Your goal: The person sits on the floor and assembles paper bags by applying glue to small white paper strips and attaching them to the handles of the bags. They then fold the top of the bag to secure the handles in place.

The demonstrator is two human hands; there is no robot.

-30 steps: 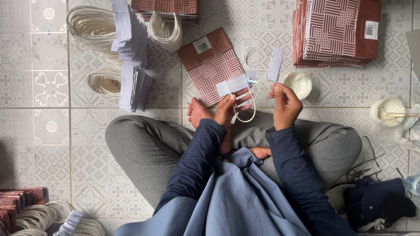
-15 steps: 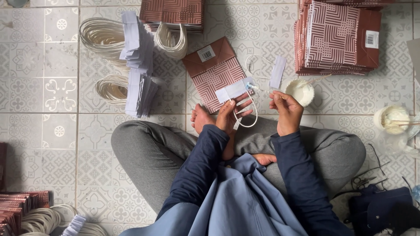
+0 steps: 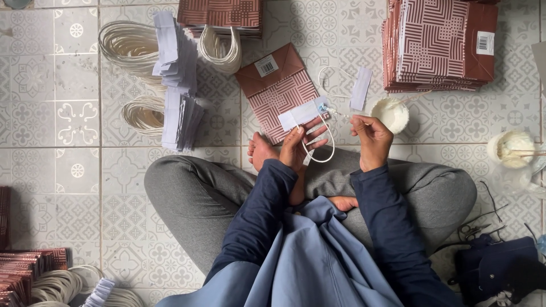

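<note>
White paper is what the head view centres on: a small white rectangular paper strip is pinched at its near end by the thumb and fingers of the left hand, closed on it, with a loop of thin white cord hanging from the strip's far end and curling back under those fingers. The strip's long axis runs slantwise, rising from the left fingers toward the upper right, so its free end points at the gap between the two hands. The right hand sits just to the right of that end, near but apart; its fingertips are drawn together, and whether they grip the fine cord tail that trails from the strip I cannot tell. The left hand is clearly the nearer, since it touches the strip. Just beyond the left fingers, under the strip, lies a flat brown paper bag with a red-and-white geometric pattern. Beyond the right fingertips lies a second loose white paper strip, upright in the view, and just right of them a small round white cup of pale paste. Farther beyond the right hand sits a stack of the same patterned bags; well left of the left hand are bundles of white strips and coils of white cord on the patterned tile floor.
</note>
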